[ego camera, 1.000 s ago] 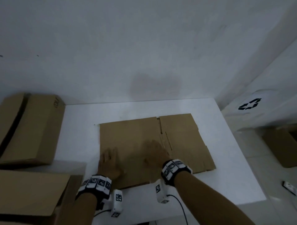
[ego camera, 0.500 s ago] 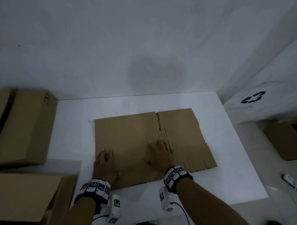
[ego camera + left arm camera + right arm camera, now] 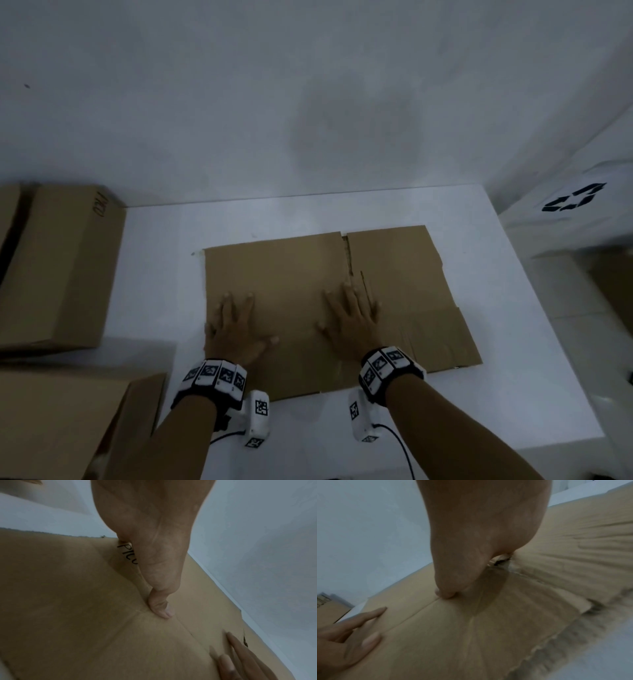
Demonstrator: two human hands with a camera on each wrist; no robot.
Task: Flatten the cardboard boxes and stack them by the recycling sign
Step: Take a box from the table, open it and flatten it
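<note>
Flattening step in hand: left hand (image 3: 236, 325) and right hand (image 3: 352, 317), fingers spread flat, press the box (image 3: 404, 274) down. Next: grip its edges and carry it to the sign (image 3: 573, 202).

The left hand (image 3: 150, 550) covers the end of the black writing (image 3: 127, 553) on the flattened box (image 3: 68, 601); the lower-left box (image 3: 65, 425) (cut by the frame edge) shows only partly; the box's right edge (image 3: 570, 635) is blurred.

Flattened box (image 3: 394, 274) on table (image 3: 513, 377)
</note>
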